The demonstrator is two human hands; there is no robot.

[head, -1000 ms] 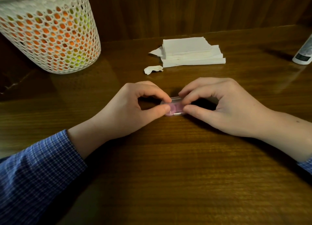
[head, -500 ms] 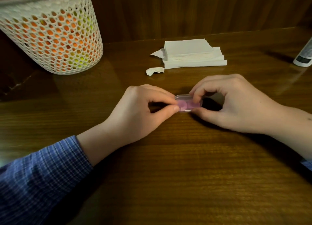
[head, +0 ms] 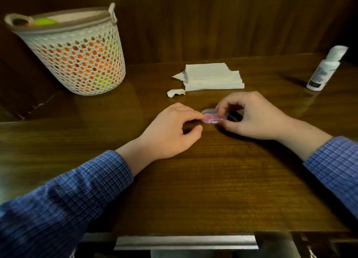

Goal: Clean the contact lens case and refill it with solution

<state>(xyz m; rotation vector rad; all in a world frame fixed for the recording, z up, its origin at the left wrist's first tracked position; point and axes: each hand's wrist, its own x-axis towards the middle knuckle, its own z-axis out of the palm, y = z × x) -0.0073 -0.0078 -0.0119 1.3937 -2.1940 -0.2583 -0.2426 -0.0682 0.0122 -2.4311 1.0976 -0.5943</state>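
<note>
While the lens case lies on the wooden worktop, the right hand pinches its right end and the left hand's forefinger touches its left end, thumb apart. Tissues and a white bottle stand beyond.

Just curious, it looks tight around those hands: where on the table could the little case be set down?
Bare wood runs between the sleeves up to the near edge, and between the tissues and bottle. It is crowded where both hands, left and right, meet at the case, with a scrap just behind.
</note>
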